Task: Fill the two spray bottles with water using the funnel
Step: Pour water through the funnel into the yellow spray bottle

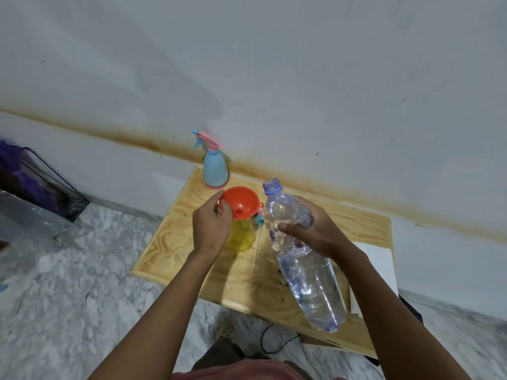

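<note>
- The left hand (212, 223) pinches the rim of the orange funnel (240, 202) at the funnel's 9 o'clock side.
- A blue spray bottle (215, 171), sprayer on, stands at the 11 o'clock corner of the tabletop (170, 242).
- The funnel sits on top of the yellow spray bottle (241, 234).
- A loose sprayer head (260, 218) lies just beside that bottle at 3 o'clock.
- An uncapped water bottle (299, 256) is tilted, with its neck toward 11 o'clock.
- The right hand (315, 229) is wrapped around its upper part.
</note>
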Demonstrator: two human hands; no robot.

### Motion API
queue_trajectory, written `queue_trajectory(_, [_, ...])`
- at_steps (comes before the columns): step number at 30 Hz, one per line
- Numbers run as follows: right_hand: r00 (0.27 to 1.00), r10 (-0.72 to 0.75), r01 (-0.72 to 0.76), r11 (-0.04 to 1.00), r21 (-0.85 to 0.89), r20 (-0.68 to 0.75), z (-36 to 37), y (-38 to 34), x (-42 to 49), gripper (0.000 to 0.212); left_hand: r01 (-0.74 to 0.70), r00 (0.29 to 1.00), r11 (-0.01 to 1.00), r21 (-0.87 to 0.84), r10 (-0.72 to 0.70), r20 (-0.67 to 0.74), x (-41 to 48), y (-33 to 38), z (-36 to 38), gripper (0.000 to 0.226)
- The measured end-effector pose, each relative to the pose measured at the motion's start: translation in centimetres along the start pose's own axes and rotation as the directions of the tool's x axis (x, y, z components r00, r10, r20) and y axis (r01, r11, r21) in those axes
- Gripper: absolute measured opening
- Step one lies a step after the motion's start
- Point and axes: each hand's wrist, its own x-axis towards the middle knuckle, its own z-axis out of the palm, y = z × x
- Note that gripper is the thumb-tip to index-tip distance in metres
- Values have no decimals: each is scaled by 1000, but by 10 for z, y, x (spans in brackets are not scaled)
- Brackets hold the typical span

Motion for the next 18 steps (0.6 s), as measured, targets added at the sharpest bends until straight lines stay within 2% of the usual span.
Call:
queue_trajectory(5, [997, 44, -40, 997, -73, 58, 3, -2, 2, 40, 4, 1000, 1000, -8, -4, 2, -1, 0, 0, 35])
queue_trajectory(14, [985, 107, -94, 991, -96, 136, 7, -6, 7, 35, -2, 1000, 1000, -5, 2, 13, -1, 0, 2, 36])
queue_trajectory(18, [979, 134, -115, 985, -128, 151, 7, -4, 11, 48, -6, 1000, 1000, -1, 6, 9, -1, -1, 4, 36])
